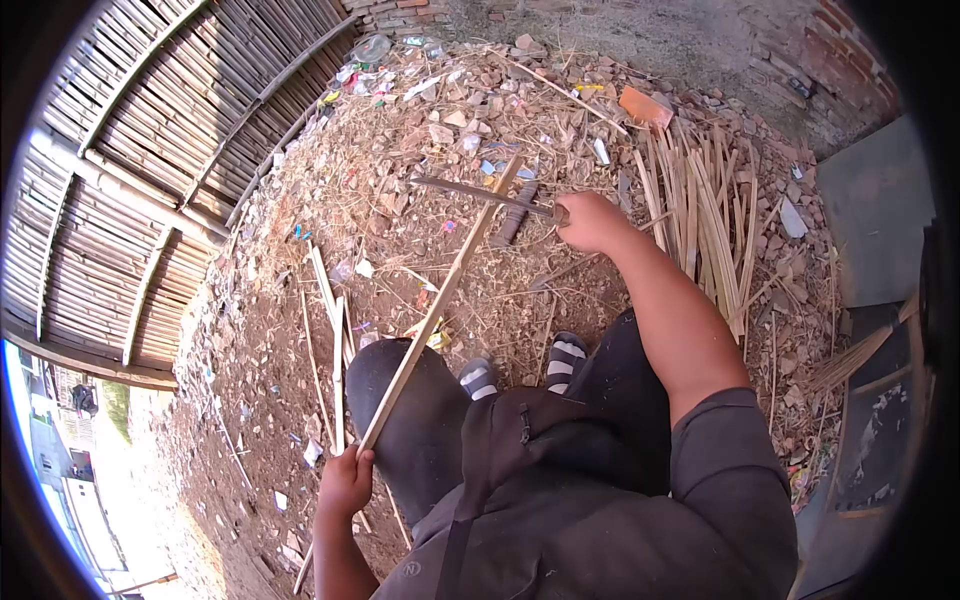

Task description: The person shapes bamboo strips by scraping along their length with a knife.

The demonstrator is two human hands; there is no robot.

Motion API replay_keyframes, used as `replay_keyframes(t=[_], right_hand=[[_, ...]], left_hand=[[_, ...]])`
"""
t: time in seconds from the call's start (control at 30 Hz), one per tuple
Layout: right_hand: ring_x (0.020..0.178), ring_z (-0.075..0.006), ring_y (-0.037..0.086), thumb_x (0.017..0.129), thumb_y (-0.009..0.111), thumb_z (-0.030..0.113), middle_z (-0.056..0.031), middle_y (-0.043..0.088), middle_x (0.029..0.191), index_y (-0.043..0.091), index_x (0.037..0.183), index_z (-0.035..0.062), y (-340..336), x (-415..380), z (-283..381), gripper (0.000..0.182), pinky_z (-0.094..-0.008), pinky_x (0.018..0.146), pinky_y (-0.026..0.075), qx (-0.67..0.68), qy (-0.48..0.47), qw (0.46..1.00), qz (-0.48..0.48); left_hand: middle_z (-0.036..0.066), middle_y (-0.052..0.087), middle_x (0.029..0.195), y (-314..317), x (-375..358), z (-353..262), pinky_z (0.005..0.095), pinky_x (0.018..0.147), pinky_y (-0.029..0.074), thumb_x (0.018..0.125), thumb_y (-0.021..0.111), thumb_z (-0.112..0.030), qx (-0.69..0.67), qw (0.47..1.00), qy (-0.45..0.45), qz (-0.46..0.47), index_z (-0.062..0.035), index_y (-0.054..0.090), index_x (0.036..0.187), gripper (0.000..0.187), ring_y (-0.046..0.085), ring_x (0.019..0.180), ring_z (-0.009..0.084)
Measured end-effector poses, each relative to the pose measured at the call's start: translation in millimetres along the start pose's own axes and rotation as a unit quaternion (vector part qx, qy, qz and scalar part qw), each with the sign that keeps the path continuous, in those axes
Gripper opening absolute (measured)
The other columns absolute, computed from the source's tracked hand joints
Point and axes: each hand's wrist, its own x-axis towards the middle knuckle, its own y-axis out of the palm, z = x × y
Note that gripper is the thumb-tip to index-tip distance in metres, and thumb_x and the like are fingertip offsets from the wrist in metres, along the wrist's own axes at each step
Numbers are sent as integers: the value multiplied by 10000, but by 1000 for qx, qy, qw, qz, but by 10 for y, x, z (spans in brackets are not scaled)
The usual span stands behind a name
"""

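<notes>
My left hand [346, 480] is closed round the lower end of a long, pale split bamboo strip [432, 312], which slants up and away from me over my knee. In my right hand [590, 222] is the handle of a long-bladed knife [480, 192]. Its blade points left and crosses the strip near the strip's far end; whether the two touch I cannot tell. Just beyond my feet, a dark short block [518, 212] lies on the ground under the blade.
A pile of split strips [712, 215] lies at the right. More strips [338, 370] are beside my left knee. Rubble and litter cover the ground. A bamboo fence [170, 130] stands at the left, a brick wall [680, 50] at the back, and a grey panel [875, 215] at the right.
</notes>
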Motion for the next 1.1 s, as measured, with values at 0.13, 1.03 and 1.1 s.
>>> replay_keyframes(t=[0.13, 1.03, 1.1], right_hand=[[870, -379, 699, 762, 686, 165, -163, 711, 879, 689, 977, 99, -4, -268, 401, 225, -494, 766, 556, -74, -79, 994, 1], [878, -373, 693, 763, 683, 172, -177, 713, 904, 688, 1016, 66, -206, -209, 138, 274, -482, 792, 547, -20, 15, 1000, 2], [877, -370, 694, 760, 680, 171, -172, 711, 895, 694, 1014, 89, -202, -401, 416, 267, -491, 789, 549, -89, -45, 994, 42]], left_hand=[[261, 643, 752, -30, -42, -43, 505, 693, 489, 1039, 508, -318, -33, 999, -13, 24, 20, 603, 907, 375, 656, 769, 467], [225, 651, 705, 234, -34, -117, 579, 598, 492, 1005, 553, -363, 148, 982, -30, -114, -75, 581, 894, 310, 651, 675, 473], [229, 648, 699, 272, -53, -167, 580, 596, 490, 1006, 552, -352, 145, 982, -26, -117, -70, 579, 895, 304, 649, 668, 473]])
